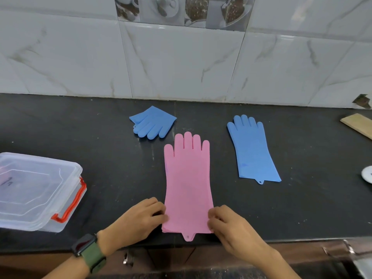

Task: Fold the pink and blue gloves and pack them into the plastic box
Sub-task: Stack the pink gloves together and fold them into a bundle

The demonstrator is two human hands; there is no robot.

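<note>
- Countertop (100, 125): dark, speckled work surface running the full width of the view, backed by a wall of pale marble-pattern tiles (181, 63). All items below lie on it.
- Plastic box (32, 190): clear, lid on, with an orange-red handle (70, 204) on its right side. Located at the left edge of the view, well apart from the gloves.
- Pink glove (188, 184): laid flat and unfolded at centre, fingers pointing toward the wall, cuff at the front edge of the countertop. A small hanging tab projects from the cuff. Layered edges at the cuff suggest a second pink glove beneath; this cannot be confirmed.
- Flat blue glove (251, 152): laid unfolded to the right of the pink glove, not touching it, fingers toward the wall.
- Folded blue glove (153, 123): folded in half, lying behind and to the left of the pink glove, fingers pointing toward the viewer.
- Left hand (141, 218): fingers curled, pinching the left corner of the pink cuff. A dark watch with a green strap (90, 252) sits on the wrist.
- Right hand (231, 224): fingers curled, pinching the right corner of the same cuff.
- Wooden board (357, 124): pale, partly visible at the right edge.
</note>
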